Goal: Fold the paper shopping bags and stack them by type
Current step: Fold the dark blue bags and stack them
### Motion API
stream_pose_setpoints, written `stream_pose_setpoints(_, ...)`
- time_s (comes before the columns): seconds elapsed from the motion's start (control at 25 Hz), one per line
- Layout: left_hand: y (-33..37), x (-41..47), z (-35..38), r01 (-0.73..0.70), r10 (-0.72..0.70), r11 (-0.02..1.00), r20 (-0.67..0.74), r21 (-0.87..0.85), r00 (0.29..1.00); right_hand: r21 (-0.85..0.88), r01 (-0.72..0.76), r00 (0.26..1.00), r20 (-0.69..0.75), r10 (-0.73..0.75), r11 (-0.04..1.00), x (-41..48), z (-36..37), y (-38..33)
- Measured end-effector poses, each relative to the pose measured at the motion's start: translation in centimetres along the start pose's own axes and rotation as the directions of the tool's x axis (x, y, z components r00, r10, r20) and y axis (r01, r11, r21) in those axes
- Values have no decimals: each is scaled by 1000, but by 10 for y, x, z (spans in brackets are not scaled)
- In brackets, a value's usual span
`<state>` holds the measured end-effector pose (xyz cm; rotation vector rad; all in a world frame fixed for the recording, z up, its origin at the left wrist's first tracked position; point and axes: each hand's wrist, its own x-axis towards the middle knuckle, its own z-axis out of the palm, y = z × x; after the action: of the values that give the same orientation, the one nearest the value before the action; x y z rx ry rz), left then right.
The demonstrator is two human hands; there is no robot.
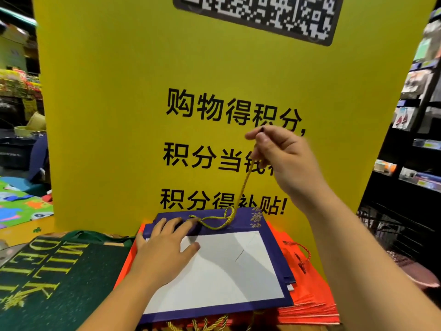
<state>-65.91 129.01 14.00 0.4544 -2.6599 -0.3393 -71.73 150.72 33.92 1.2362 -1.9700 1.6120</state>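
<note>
Gold twisted cords [210, 324], blurred but probably handles of other bags, poke out at the near edge beneath a flattened purple paper bag [226, 271] with a white panel. It lies on a stack of orange-red paper bags [310, 304], beside a dark green paper bag [47, 278] lettered MILK DELI. The left hand [164, 249] presses on its far left part with fingers straight and spread, while the raised right hand [286, 158] pinches its gold cord handle [243, 185] between thumb and forefinger, drawn up before a yellow sign [119, 115].
</note>
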Motion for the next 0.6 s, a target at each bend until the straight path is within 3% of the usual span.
stream_pose_setpoints(0.08, -2, -1, 0, 33, -34, 999, -55, -9, 998, -325, -1, 997, 76, 27, 946, 0, 30, 14)
stream_pose_setpoints(0.12, -3, 0, 0, 70, -71, 997, -84, -14, 994, -386, -11, 984, 161, 79, 922, 0, 48, 20)
stream_pose_setpoints(0.2, -4, 0, -1, 126, -130, 991, -86, -42, 988, -328, -101, 910, 352, 221, 939, -3, 86, 36)
stream_pose_setpoints(0.28, -3, -2, -2, 150, -155, 986, -63, -71, 986, -425, -114, 837, 446, 317, 898, -14, 115, 70)
stream_pose_setpoints(0.36, -4, -5, -4, 151, -155, 988, -92, -45, 984, -530, -90, 831, 426, 357, 843, -30, 127, 106)
stream_pose_setpoints(0.48, -6, -3, -2, 163, -161, 987, -131, 5, 978, -411, -246, 884, 277, 377, 878, -46, 123, 134)
stream_pose_setpoints(0.6, -4, -1, 2, 203, -197, 978, -105, 46, 975, -411, -177, 923, 245, 296, 894, -53, 125, 144)
